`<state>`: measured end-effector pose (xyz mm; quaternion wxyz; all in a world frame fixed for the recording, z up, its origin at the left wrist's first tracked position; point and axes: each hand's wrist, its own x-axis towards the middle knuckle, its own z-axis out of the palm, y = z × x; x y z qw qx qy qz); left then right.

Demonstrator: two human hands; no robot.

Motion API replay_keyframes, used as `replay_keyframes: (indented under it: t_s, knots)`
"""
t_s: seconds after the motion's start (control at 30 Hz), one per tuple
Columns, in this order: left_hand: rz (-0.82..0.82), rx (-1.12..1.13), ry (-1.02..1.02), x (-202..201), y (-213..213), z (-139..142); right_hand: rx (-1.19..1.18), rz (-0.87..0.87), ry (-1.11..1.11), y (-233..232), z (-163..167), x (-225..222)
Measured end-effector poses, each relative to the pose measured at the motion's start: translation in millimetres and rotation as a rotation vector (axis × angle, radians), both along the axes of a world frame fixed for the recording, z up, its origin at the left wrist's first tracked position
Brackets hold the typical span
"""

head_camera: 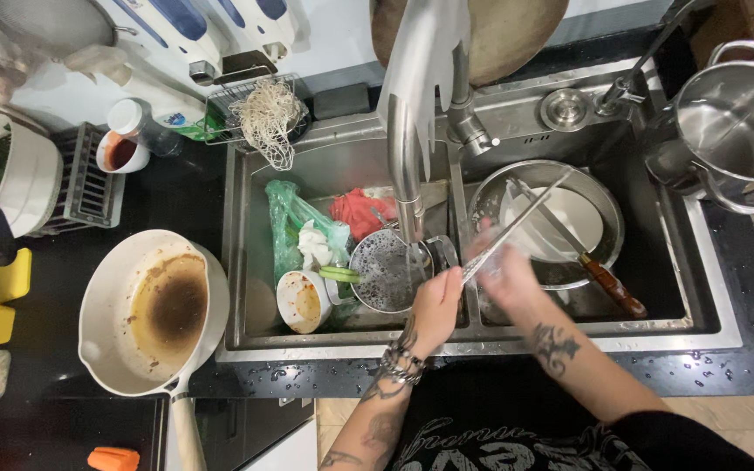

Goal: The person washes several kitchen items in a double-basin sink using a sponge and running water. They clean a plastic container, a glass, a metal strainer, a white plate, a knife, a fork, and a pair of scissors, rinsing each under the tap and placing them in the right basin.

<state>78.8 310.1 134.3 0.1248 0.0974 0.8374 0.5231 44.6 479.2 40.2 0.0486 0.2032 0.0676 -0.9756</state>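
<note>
My right hand (501, 272) is blurry, so I cannot tell how wide my fingers are, or just what they touch. It sits by the wall between the two halves of the sink (246, 262), close to the long metal stick (517, 228). My left hand (436, 305) is curled shut around the low end of that stick. The stick is thin and shiny and it slants up to the right, over the metal bowl (599, 205). I cannot tell what kind of tool it is. The tap (407, 166) hangs in front and hides part of the sink behind it. Water runs from it onto a round strainer (384, 270) just left of my left hand. In the metal bowl is a white plate (573, 222), and a knife with a brown handle (608, 286) leans over the bowl's edge. In the left half of the sink I see a green bag (285, 227), a red cloth (359, 212) and a small dirty bowl (301, 301). A white pan (102, 305) with a burnt middle sits on the dark counter. A big pot (735, 122) is cut off at the right edge
</note>
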Motion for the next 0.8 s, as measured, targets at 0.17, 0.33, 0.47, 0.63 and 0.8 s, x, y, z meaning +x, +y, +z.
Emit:
replay_keyframes:
  t_s: [0.17, 0.33, 0.47, 0.63, 0.8]
  knots:
    - [0.009, 0.018, -0.062, 16, -36, 25, -0.018, -0.121, -0.068, 52, -21, -35]
    - [0.014, 0.042, -0.134, 36, -71, 44, 0.172, -0.233, -0.106, 82, -27, -60]
    - [0.015, 0.030, -0.075, 42, -90, 62, 0.211, -0.314, -0.153, 87, 6, -57]
    - [-0.058, -0.236, -0.148, 35, -72, 73, 0.110, -0.261, -0.204, 61, 79, -17]
    - [-0.157, -0.316, 0.232, 28, -51, 71, 0.145, -0.165, -0.345, 60, 86, 5]
